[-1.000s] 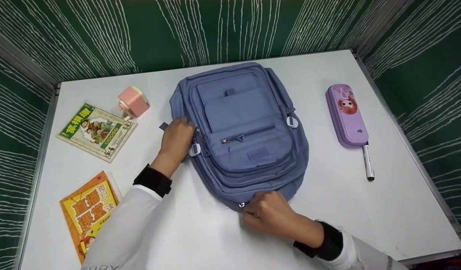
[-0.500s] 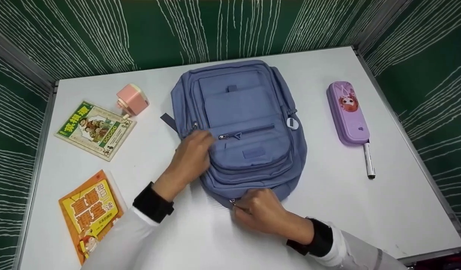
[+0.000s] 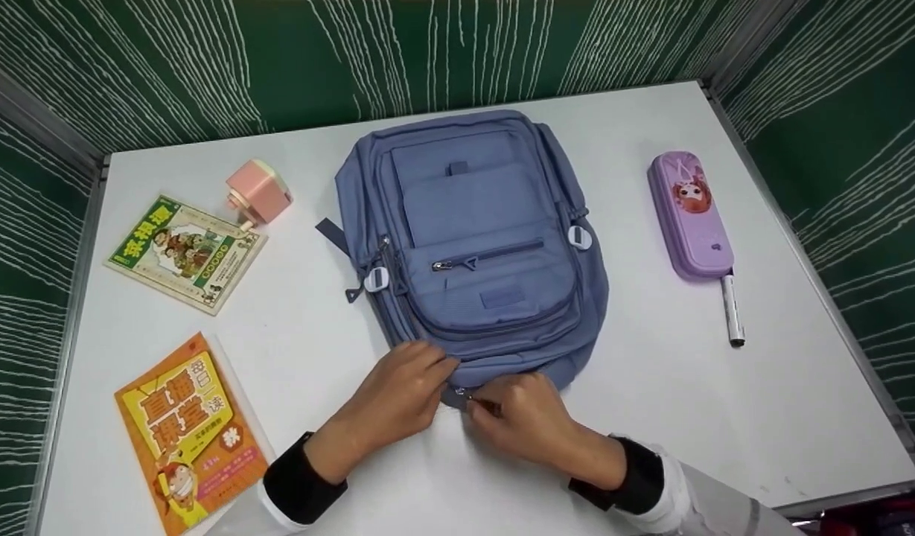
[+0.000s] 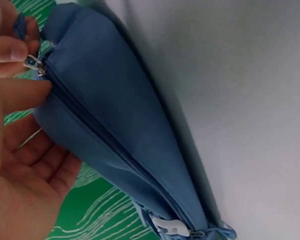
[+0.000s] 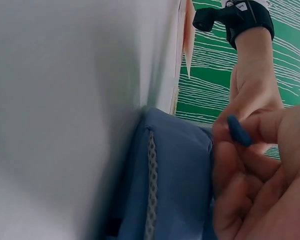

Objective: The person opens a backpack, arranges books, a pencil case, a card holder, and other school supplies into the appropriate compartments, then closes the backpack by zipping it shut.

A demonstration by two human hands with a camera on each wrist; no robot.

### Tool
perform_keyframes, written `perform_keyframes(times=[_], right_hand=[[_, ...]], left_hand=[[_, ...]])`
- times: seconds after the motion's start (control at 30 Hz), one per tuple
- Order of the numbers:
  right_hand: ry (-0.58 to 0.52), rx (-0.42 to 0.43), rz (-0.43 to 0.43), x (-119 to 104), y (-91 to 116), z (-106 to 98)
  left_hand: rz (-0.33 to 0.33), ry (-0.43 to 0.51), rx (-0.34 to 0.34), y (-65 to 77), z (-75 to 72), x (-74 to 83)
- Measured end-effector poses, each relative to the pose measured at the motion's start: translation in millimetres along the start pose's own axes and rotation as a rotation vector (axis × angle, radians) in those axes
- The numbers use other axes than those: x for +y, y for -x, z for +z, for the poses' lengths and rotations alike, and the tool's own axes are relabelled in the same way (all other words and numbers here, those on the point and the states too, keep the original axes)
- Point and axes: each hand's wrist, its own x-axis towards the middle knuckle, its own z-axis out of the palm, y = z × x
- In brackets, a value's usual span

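While both hands crowd the near end, the blue backpack [image 3: 476, 212] lies front face up in the middle of the white table [image 3: 293, 320]. Its position is about the same as a second ago. Orange book [image 3: 196, 447] and green book [image 3: 182, 257] sit to its left, well apart from it.

Big delta: the left hand [image 3: 397, 398]. Earlier frames have it on the bag's left side; now it's at the near end, just beside the right hand [image 3: 528, 420]. Digits touch the cloth by the zip; can't tell if it truly pinches. Right hand's spot is basically unchanged, grip narrow, thumb and finger on the zip pull.

Purple pencil case [image 3: 699, 238] off to the right; pink sharpener (by its looks) [image 3: 260, 193] next to the green book; marker [image 3: 732, 309] by the case's near end. White buckle [image 3: 377, 279] on the bag's left side is uncovered now the hand is away.

Zip [image 4: 115, 147] runs from the near end along the side; teeth in the left wrist view look meshed. Slider [image 4: 34, 62] is right at the hands, zip pull [image 5: 238, 131] between fingers.

My read: work is now two-handed on one spot, left likely bracing cloth, right on the pull.
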Motion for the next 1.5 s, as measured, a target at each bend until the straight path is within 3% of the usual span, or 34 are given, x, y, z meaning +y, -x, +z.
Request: perform_keyframes(times=[0.17,0.37,0.57,1.13,1.5], right_hand=[[0.023,-0.022,0.085,-4,1,2],[0.037,-0.017,0.058,-4,2,4],[0.034,0.01,0.063,-2,6,3],[0.076,0.125,-0.014,34,28,-31],[0.135,0.131,0.054,64,37,-61]], left_hand=[[-0.016,-0.032,-0.03,-4.2,-0.3,3.1],[-0.052,-0.078,-0.056,-6.9,-0.8,8.3],[-0.04,-0.16,-0.096,-10.4,-2.9,10.4],[-0.139,-0.083,-0.062,-1.8,-12.0,5.5],[-0.18,-0.033,-0.037,4.9,-16.5,2.8]])
